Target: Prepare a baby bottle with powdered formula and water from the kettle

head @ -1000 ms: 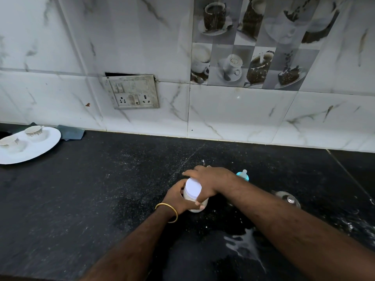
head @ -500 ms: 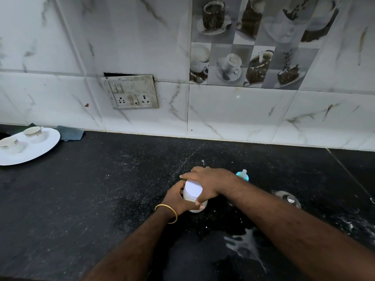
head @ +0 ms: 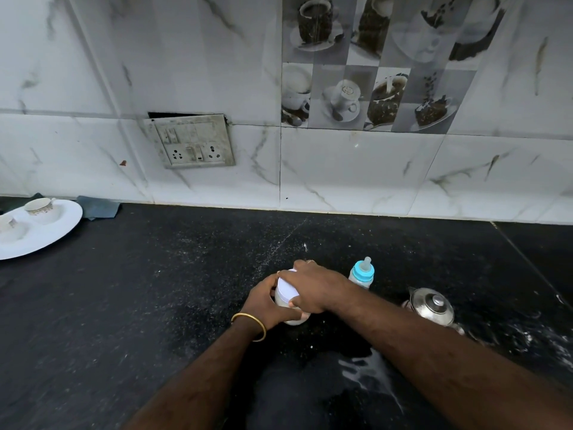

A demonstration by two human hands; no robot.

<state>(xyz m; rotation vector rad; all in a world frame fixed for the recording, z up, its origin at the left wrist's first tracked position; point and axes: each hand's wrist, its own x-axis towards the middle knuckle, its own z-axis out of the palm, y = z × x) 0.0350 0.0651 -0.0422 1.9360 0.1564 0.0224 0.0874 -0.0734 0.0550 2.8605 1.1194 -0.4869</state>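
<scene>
Black stone counter (head: pixel 155 305), dusted with white specks, wet patch (head: pixel 372 377) at the near edge; white marble-look wall tiles behind. Nearest the body: white formula jar (head: pixel 286 297) standing upright on the counter, both hands on it. Left hand (head: pixel 263 301) wraps the jar's body from the left side; right hand (head: pixel 313 290) is closed over the white lid from above, fingers curled round its rim. Judged a lid-twisting hold; turn direction cannot be told. Jar looks like rigid plastic, light, smooth-walled; with damp counter nearby it may slip, so body held low and firm, lid gripped at the rim, seems the right purchase. Contents: whitish behind the translucent wall, likely powder; level not readable. Just beyond the right wrist, apart from it: baby bottle (head: pixel 361 273), upright, blue collar and teat fitted; fill not discernible. To its right, steel kettle (head: pixel 432 308), lidded, contents hidden; probably heavy if full, possibly hot. Far left: white plate (head: pixel 59 225) carrying two small cups (head: pixel 40 207), insides not clearly visible.
</scene>
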